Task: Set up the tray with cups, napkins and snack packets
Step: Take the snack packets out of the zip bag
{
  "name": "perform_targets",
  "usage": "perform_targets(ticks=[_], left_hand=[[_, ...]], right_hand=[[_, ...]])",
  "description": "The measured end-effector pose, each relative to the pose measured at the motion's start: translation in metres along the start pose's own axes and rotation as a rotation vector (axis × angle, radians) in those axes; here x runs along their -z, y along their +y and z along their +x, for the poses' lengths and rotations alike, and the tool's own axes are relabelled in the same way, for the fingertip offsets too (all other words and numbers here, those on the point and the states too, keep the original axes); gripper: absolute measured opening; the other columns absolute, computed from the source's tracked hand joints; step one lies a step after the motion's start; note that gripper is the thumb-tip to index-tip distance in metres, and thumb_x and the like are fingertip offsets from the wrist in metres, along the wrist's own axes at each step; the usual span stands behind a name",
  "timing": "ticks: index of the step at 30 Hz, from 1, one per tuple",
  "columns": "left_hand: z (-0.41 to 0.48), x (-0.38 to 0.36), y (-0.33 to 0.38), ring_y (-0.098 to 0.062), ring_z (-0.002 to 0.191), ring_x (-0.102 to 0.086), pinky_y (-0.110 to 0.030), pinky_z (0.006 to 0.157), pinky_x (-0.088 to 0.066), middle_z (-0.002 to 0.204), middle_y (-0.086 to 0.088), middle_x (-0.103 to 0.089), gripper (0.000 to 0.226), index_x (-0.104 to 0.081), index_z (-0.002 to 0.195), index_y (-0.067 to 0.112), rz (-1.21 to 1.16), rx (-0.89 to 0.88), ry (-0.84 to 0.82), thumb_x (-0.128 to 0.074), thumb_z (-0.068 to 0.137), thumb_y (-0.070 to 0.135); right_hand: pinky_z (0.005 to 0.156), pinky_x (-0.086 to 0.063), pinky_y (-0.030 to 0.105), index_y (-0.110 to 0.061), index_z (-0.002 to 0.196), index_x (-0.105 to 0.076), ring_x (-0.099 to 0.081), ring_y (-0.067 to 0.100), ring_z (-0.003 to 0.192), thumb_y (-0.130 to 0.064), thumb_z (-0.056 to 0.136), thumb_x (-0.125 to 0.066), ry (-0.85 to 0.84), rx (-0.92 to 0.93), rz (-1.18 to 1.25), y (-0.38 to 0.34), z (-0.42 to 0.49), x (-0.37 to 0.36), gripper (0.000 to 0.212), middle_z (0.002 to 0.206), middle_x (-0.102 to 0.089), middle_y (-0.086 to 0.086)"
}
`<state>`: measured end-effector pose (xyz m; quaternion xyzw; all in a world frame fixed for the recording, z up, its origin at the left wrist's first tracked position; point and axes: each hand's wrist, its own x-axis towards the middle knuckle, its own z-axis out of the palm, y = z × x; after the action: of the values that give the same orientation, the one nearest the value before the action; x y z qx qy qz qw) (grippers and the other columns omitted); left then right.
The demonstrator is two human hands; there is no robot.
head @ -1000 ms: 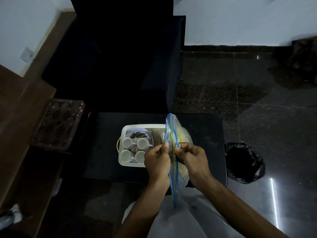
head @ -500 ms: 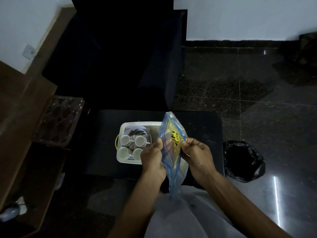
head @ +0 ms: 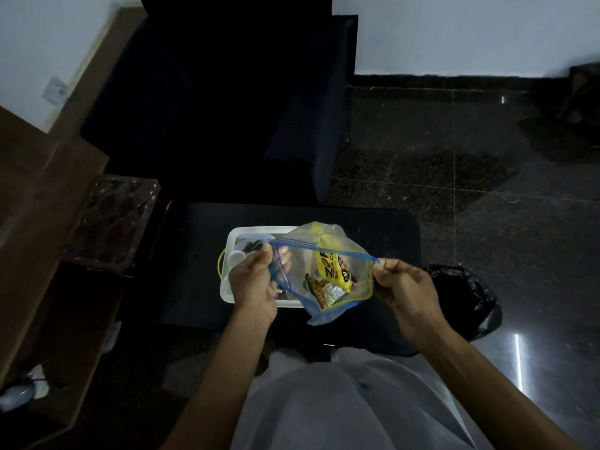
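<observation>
A clear zip bag [head: 305,264] with blue edges is stretched flat between my hands above a white tray [head: 231,241] on a low black table [head: 194,261]. My left hand [head: 255,280] pinches the bag's left end and my right hand [head: 404,287] pinches its right corner. Inside the bag lie a yellow snack packet [head: 334,267] and a smaller green-edged packet [head: 319,292]. One white cup [head: 236,257] shows in the tray beside my left hand; the bag and my hand hide most of the tray's contents.
A dark armchair [head: 227,108] stands behind the table. A black plastic bag [head: 467,300] lies on the glossy dark floor to the right. A brown wooden unit [head: 39,206] with a clear patterned tray [head: 110,222] on it sits at the left.
The bag, held upright and edge-on a second ago, has been turned and pulled wide; my hands have moved apart, the right one well to the right, so the packets inside now show.
</observation>
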<state>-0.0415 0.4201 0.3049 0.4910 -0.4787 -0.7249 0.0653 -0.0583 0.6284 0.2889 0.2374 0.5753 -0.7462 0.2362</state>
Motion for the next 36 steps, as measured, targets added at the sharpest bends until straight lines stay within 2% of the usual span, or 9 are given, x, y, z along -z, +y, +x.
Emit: perform_targets(ticks=[5,8,14,19,22,26,28,32,36], left_hand=[[-0.009,0.008,-0.010,-0.013,0.075,-0.076,-0.034,0.075,-0.063,0.076,0.002,-0.080,0.017,-0.079,0.083,0.020,0.152,-0.179,0.046,-0.070,0.094,0.028],[-0.017,0.013,-0.024,-0.015,0.087,-0.076,-0.036,0.078,-0.061,0.086,0.006,-0.081,0.021,-0.081,0.082,0.032,0.265,-0.103,-0.031,-0.070,0.090,0.048],[-0.023,0.008,-0.039,-0.022,0.108,-0.072,-0.039,0.096,-0.056,0.118,-0.009,-0.076,0.023,-0.074,0.112,0.017,0.186,-0.008,-0.113,-0.057,0.101,0.029],[-0.028,0.004,-0.029,-0.024,0.130,-0.060,-0.041,0.114,-0.043,0.137,-0.014,-0.065,0.036,-0.061,0.131,0.006,-0.003,0.058,-0.249,-0.042,0.107,0.025],[-0.027,0.007,-0.024,-0.024,0.137,-0.053,-0.035,0.111,-0.043,0.145,-0.017,-0.058,0.041,-0.055,0.137,0.004,-0.065,0.118,-0.299,-0.035,0.108,0.025],[-0.028,0.013,-0.022,-0.034,0.131,-0.058,-0.054,0.114,-0.041,0.135,-0.020,-0.065,0.037,-0.064,0.127,0.005,-0.126,0.170,-0.271,-0.041,0.106,0.025],[-0.028,0.018,-0.021,-0.039,0.125,-0.062,-0.058,0.110,-0.045,0.128,-0.023,-0.068,0.033,-0.067,0.123,0.005,-0.085,0.123,-0.237,-0.047,0.105,0.023],[-0.030,0.026,-0.022,-0.033,0.116,-0.069,-0.047,0.103,-0.053,0.117,-0.018,-0.075,0.032,-0.073,0.117,0.007,0.059,-0.030,-0.255,-0.048,0.104,0.024],[-0.033,0.029,-0.023,-0.027,0.115,-0.071,-0.052,0.109,-0.048,0.115,-0.012,-0.077,0.032,-0.076,0.112,0.013,0.159,-0.109,-0.255,-0.049,0.104,0.027]], right_hand=[[0.066,-0.057,0.026,-0.022,0.061,-0.067,-0.068,0.014,0.073,0.000,0.094,-0.057,-0.145,0.056,-0.006,-0.010,-0.011,-0.020,0.041,0.074,-0.070,0.002],[0.074,-0.057,0.033,-0.016,0.067,-0.060,-0.059,0.022,0.078,0.002,0.094,-0.057,-0.184,0.081,-0.039,-0.014,-0.015,-0.038,0.033,0.077,-0.062,0.009],[0.078,-0.057,0.032,-0.015,0.070,-0.059,-0.059,0.017,0.077,0.000,0.094,-0.058,-0.165,0.061,-0.036,-0.021,-0.011,-0.039,0.029,0.077,-0.061,0.006],[0.065,-0.059,0.026,-0.010,0.076,-0.067,-0.069,0.018,0.074,-0.001,0.093,-0.060,-0.039,0.053,-0.137,-0.013,-0.017,-0.008,0.020,0.076,-0.071,0.006],[0.062,-0.056,0.019,-0.005,0.083,-0.068,-0.071,0.017,0.072,-0.002,0.091,-0.065,0.034,0.047,-0.261,0.005,-0.029,0.009,0.009,0.076,-0.073,0.009],[0.075,-0.050,0.019,-0.008,0.097,-0.068,-0.065,0.014,0.086,-0.007,0.084,-0.073,0.163,0.651,-0.939,0.016,-0.040,0.003,0.014,0.097,-0.067,0.004],[0.079,-0.053,0.028,-0.003,0.101,-0.068,-0.063,0.023,0.093,0.003,0.079,-0.074,-0.030,0.957,-1.114,0.009,-0.037,-0.012,0.023,0.103,-0.064,0.012],[0.092,-0.052,0.035,-0.006,0.126,-0.058,-0.052,0.028,0.122,0.009,0.078,-0.060,-0.608,0.944,-1.608,0.000,-0.010,-0.059,0.050,0.131,-0.054,0.014],[0.109,-0.040,0.044,0.000,0.132,-0.053,-0.037,0.037,0.136,-0.001,0.097,-0.043,-0.682,0.909,-2.136,0.014,0.026,-0.091,0.037,0.142,-0.046,0.022]])
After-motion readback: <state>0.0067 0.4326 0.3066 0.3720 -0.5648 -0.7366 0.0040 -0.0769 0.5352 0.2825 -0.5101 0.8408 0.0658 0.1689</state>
